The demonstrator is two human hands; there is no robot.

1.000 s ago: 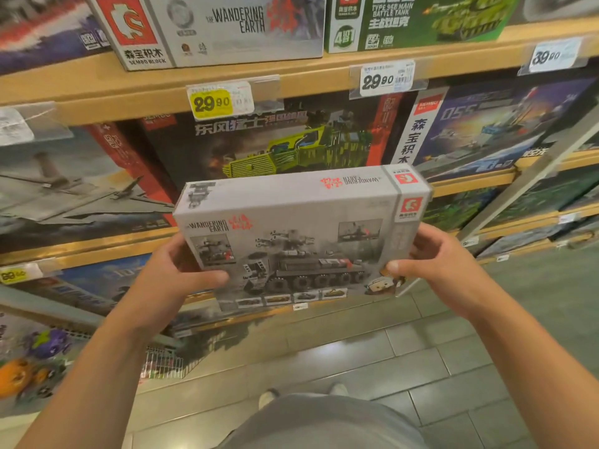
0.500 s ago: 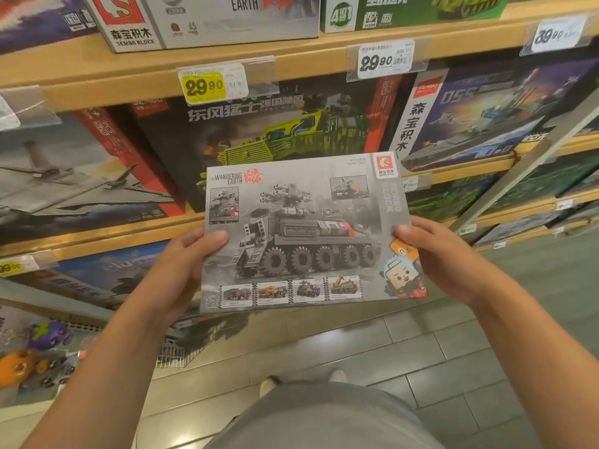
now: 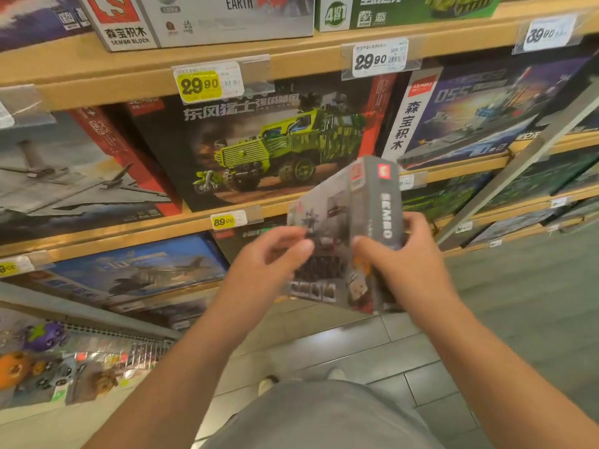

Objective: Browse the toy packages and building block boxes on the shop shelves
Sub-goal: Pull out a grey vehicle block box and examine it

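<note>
Holding: both hands hold one grey box (image 3: pixel 353 222) in front of the shelves, up in the air, near the person.
Grey box: it is turned so its thin side faces us. That side says SEMBO. The picture side faces left and looks blurry.
Left hand (image 3: pixel 269 257): fingers curled, thumb pressing on the picture side of the grey box. It is blurry, so I cannot tell how tight the grip is.
Right hand (image 3: pixel 408 264): wrapped around the thin side, thumb on the near edge and fingers behind, squeezing the box.
Green truck box (image 3: pixel 259 147): stands on the middle shelf (image 3: pixel 129 228), far behind the hands, a bit to the left.
Ship box (image 3: pixel 479 115): stands just right of the green truck box.
Plane box (image 3: pixel 64 176): stands left of the green truck box.
Jet box (image 3: pixel 139 270): sits on the shelf below, to the left of the hands.
Yellow price tag (image 3: pixel 201 85): stuck on the top shelf edge, reads 29.90.
Small price tag (image 3: pixel 223 221): on the middle shelf edge, reads 89.00.
Floor (image 3: pixel 372 351): grey tiles under the arms.
</note>
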